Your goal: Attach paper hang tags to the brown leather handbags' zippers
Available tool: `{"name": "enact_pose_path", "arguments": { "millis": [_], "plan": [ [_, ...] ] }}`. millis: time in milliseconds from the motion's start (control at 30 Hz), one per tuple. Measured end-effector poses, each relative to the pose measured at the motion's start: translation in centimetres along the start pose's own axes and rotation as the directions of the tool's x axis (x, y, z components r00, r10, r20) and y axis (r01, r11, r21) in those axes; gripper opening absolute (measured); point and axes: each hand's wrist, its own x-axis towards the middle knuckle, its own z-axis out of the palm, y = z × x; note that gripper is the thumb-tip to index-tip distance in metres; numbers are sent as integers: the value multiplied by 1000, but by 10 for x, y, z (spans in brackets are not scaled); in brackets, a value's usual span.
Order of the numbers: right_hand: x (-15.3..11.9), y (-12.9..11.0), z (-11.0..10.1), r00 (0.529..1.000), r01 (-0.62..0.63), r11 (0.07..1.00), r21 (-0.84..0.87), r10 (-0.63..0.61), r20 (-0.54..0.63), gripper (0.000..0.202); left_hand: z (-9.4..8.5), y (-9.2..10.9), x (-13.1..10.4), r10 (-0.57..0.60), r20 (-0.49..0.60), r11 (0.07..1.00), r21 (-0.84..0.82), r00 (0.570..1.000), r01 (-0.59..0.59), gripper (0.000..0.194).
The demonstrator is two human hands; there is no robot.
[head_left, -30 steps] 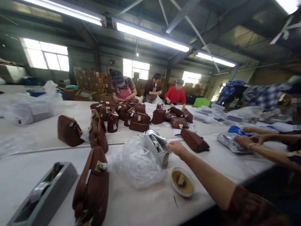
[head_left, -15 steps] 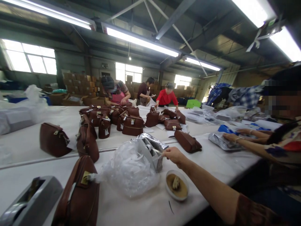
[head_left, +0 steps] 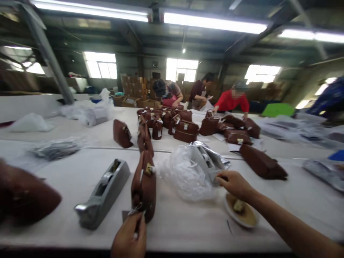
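A brown handbag (head_left: 143, 179) with a gold clasp stands upright near the table's front edge. My left hand (head_left: 131, 234) pinches its near end, at the metal fitting. To the right, my right hand (head_left: 236, 182) is closed at the near end of a grey tape dispenser (head_left: 205, 159); what lies between the fingertips is too small to make out. Crumpled clear plastic (head_left: 185, 175) lies against that dispenser. Just below my right hand sits a small dish (head_left: 251, 222) with a pale lump in it. A second tape dispenser (head_left: 107, 193) stands left of the handbag.
Several brown handbags (head_left: 185, 130) crowd the middle of the table, and another bag (head_left: 27, 193) is blurred at left. A bag (head_left: 262, 163) lies at right. Co-workers, one in a red top (head_left: 232, 102), stand across the table. Plastic wrapping (head_left: 285, 127) lies at right.
My view has swung left, so the scene sits further right. My left hand has come into view at the handbag's near end. My right hand stays at the tape dispenser.
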Motion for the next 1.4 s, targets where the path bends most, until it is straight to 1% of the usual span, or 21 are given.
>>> {"name": "enact_pose_path", "arguments": {
  "millis": [33,67,100,133,200,233,267,333,367,433,533,700,800,933,1033,1133,1233,1300,1333,1367,1400],
  "plan": [
    [-7,-13,10,992,91,995,44,-95,78,17,-1,4,-1,-13,12,999,34,1000,12,10],
    [-15,-29,22,978,137,985,108,-152,145,19,-3,8,-2,-17,25,998,63,1000,15,10],
    [-24,-46,36,953,176,968,179,-213,214,21,-4,12,-2,-16,23,996,85,1000,14,11],
    [-33,-64,53,926,191,951,244,-256,276,22,-4,17,-3,-14,13,994,104,1000,12,12],
    [-49,-99,90,892,156,914,374,-293,343,22,-5,22,-3,18,5,993,120,1000,-19,13],
    [-54,-113,109,876,149,892,426,-319,361,21,-6,24,-3,39,3,992,121,999,-39,14],
    [-57,-124,127,876,122,870,477,-320,360,20,-6,24,-4,61,2,991,120,998,-61,14],
    [-58,-138,158,890,70,830,553,-302,342,20,-6,22,-4,92,-5,988,121,996,-91,14],
    [-56,-141,170,899,52,814,579,-290,327,20,-6,21,-4,95,-1,988,124,995,-94,14],
    [-51,-141,185,913,31,796,605,-269,307,20,-7,19,-4,98,8,987,125,995,-98,13],
    [-46,-138,194,916,18,803,595,-251,311,19,-7,19,-4,131,-6,980,149,991,-129,13],
    [-44,-137,198,919,17,825,565,-236,316,21,-6,18,-4,210,-44,958,208,977,-197,13],
    [-44,-140,199,929,-6,840,542,-196,314,22,-5,14,-5,259,-57,935,263,964,-236,14],
    [-45,-142,200,942,-37,865,501,-138,307,22,-4,10,-8,328,-41,895,333,944,-297,16],
    [-45,-143,201,956,-31,892,451,-105,274,21,-4,10,-10,351,-70,879,368,934,-303,18],
    [-45,-143,204,958,-45,900,433,-83,274,19,-5,10,-11,365,-104,880,362,925,-306,22],
    [-45,-143,205,960,-48,903,427,-77,269,18,-5,8,-11,392,-76,881,316,917,-351,21],
    [-45,-142,204,961,-46,899,436,-80,266,18,-5,7,-10,371,-71,896,291,926,-337,20],
    [-45,-142,204,959,-48,894,446,-83,269,18,-5,8,-10,340,-68,912,267,938,-311,20],
    [-46,-140,203,957,-47,885,463,-92,274,19,-5,9,-9,289,-62,935,232,955,-268,19],
    [-46,-139,202,953,-45,874,484,-107,282,19,-5,12,-8,213,-46,962,182,976,-202,19]
  ]
}}
